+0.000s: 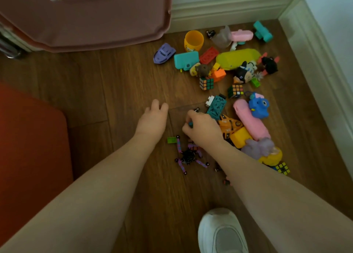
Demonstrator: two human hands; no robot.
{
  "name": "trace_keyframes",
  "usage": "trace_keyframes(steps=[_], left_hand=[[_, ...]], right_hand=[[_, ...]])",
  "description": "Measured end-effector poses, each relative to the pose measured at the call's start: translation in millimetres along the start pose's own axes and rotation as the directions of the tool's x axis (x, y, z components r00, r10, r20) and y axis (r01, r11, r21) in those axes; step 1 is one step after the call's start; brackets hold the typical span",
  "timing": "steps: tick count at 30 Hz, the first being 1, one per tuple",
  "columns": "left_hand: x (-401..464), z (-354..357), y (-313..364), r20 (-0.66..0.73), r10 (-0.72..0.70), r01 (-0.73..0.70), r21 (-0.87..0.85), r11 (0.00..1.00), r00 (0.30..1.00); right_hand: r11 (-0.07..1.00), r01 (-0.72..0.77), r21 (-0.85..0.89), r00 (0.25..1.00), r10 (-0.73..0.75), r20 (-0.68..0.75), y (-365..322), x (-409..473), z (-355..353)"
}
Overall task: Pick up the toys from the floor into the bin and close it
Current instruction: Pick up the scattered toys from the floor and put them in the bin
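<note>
Several small toys lie scattered on the wooden floor at right. My right hand (201, 127) is closed around a small teal toy (190, 124) at the near edge of the pile, beside a teal patterned block (215, 105) and an orange patterned toy (230, 126). My left hand (153, 119) hovers empty to its left, fingers loosely apart. Near my right wrist lies a purple spider-like fidget toy (188, 156). Farther back lie a purple boat (163, 52), an orange cup (193, 41) and a yellow-green case (237, 58). The pink bin lid (86, 18) fills the top left.
White skirting boards (229, 12) and walls close the corner at back and right. An orange-red surface (32, 142) stands at the left edge. My white shoe (221, 231) is at the bottom. Bare wooden floor (95, 84) lies between bin and toys.
</note>
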State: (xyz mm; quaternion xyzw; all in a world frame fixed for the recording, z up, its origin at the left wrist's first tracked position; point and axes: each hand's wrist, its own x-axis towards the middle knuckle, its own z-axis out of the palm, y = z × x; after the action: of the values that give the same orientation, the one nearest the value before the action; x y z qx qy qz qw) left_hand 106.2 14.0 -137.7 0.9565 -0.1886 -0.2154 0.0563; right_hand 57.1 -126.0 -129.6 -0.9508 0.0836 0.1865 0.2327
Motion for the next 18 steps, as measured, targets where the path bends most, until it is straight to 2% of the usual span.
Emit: trace_keyframes(steps=[2, 5, 7, 9, 10, 11, 13, 15, 16, 17, 18], left_hand=[[1.9, 3.1, -2.5, -0.022, -0.024, 0.023, -0.053, 0.998, 0.999], [2.9, -3.8, -5.6, -0.051, -0.044, 0.033, -0.203, 0.979, 0.998], [-1.1, -14.6, -5.0, -0.085, -0.077, 0.044, -0.337, 0.941, 0.993], [-10.3, -27.6, -1.0, -0.058, -0.183, 0.120, -0.558, 0.821, 0.981], [-15.7, -35.2, 2.0, 0.000, -0.241, 0.175, -0.689, 0.704, 0.971], [-22.7, -44.5, 5.0, 0.086, -0.288, 0.237, -0.806, 0.543, 0.954], [-39.2, -66.4, 6.3, 0.291, -0.325, 0.347, -0.929, 0.130, 0.900], [-55.3, -95.1, 0.6, 0.404, -0.257, 0.324, -0.896, -0.302, 0.878], [-63.7, -109.9, -4.7, 0.414, -0.215, 0.286, -0.845, -0.452, 0.885], [-72.8, -123.3, -11.2, 0.404, -0.185, 0.249, -0.802, -0.543, 0.896], [-84.5, -137.0, -21.8, 0.380, -0.184, 0.210, -0.783, -0.585, 0.906]], right_hand=[[0.975, -0.081, 0.208, 0.996, 0.088, -0.025, 6.5, -1.9, -4.7], [0.884, -0.207, 0.419, 0.972, 0.236, -0.017, 3.2, -1.9, -17.2], [0.678, -0.338, 0.653, 0.923, 0.374, 0.089, -9.6, -0.4, -27.6], [0.420, -0.453, 0.787, 0.866, 0.416, 0.277, -25.7, 0.3, -37.9], [0.318, -0.471, 0.823, 0.861, 0.367, 0.352, -33.5, 1.2, -41.7], [0.225, -0.468, 0.854, 0.870, 0.285, 0.402, -41.9, 1.8, -44.2], [0.058, -0.453, 0.890, 0.889, 0.109, 0.446, -61.6, 1.1, -50.6], [-0.062, -0.444, 0.894, 0.896, -0.014, 0.444, -89.0, 0.2, -63.1], [-0.103, -0.433, 0.895, 0.901, -0.059, 0.429, -104.6, -0.9, -70.2], [-0.132, -0.419, 0.898, 0.907, -0.096, 0.409, -120.1, -2.6, -76.1], [-0.135, -0.412, 0.901, 0.908, -0.139, 0.395, -140.7, -5.2, -81.2]])
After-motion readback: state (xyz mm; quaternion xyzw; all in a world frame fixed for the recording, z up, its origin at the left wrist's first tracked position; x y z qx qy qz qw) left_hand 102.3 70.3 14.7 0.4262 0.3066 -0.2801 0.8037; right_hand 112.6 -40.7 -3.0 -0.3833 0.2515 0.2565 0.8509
